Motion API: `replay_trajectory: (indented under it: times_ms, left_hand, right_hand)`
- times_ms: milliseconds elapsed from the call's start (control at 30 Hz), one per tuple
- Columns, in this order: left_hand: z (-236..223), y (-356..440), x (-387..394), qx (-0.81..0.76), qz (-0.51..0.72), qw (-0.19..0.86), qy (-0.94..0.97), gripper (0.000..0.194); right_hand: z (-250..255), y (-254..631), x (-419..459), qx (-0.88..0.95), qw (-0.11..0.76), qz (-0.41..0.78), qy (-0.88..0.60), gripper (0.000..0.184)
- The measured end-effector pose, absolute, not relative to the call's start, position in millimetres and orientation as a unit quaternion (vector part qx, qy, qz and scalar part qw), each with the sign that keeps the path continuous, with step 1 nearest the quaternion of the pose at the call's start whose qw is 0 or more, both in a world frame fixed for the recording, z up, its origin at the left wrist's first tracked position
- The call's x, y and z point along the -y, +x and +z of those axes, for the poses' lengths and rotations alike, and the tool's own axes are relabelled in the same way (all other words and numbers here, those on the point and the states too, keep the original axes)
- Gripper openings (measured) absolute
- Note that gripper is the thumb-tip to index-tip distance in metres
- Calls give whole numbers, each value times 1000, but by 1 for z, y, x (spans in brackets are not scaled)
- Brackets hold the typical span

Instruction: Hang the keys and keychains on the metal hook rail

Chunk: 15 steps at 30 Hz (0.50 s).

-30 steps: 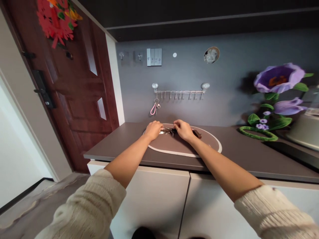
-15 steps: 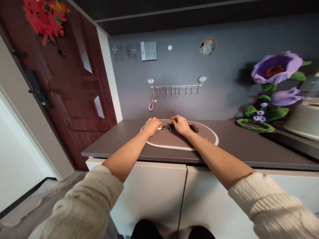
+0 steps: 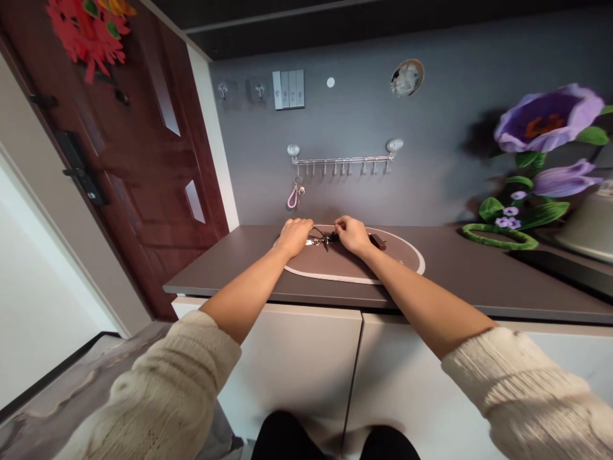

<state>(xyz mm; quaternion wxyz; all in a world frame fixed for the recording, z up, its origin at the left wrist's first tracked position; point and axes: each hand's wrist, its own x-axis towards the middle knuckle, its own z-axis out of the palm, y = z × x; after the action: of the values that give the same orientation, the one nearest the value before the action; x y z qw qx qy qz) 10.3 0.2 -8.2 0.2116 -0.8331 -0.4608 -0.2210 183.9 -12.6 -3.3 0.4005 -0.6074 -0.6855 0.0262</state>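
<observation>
On the oval mat (image 3: 330, 276) lies a bunch of metal keys (image 3: 326, 241), spread between my two hands. My left hand (image 3: 294, 236) is closed at the left end of the bunch, with a silvery piece and a dark thin loop (image 3: 318, 231) showing at its fingertips. My right hand (image 3: 353, 235) is closed in a pinch over the right end, beside a black part (image 3: 335, 236) of the bunch. What its fingertips hold is hidden. Just right of that hand, a small dark brown block-like piece (image 3: 378, 241) rests on the mat.
Behind the mat, a hook rail (image 3: 342, 160) is fixed to the grey wall, with a pink loop keychain (image 3: 292, 197) on its left end. Purple artificial flowers (image 3: 546, 121) and a pale lamp-like object (image 3: 591, 223) stand right. A dark red door (image 3: 124, 172) is at left.
A dark thin loop now shows by my left fingertips. Both hands stay at the keys, with the right one slightly shifted. The whole view has shifted a little.
</observation>
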Motion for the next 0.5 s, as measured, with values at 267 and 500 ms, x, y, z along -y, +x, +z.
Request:
replay_trajectory:
  times_ms: [267, 500]
  left_hand:
    - [-3, 10, 3, 486, -261, 225, -803, 28]
    - [0, 9, 6, 486, -311, 222, -786, 30]
  right_hand:
    - [-3, 180, 17, 713, 406, 30, -571, 19]
    - [-4, 177, 19, 752, 406, 27, -518, 16]
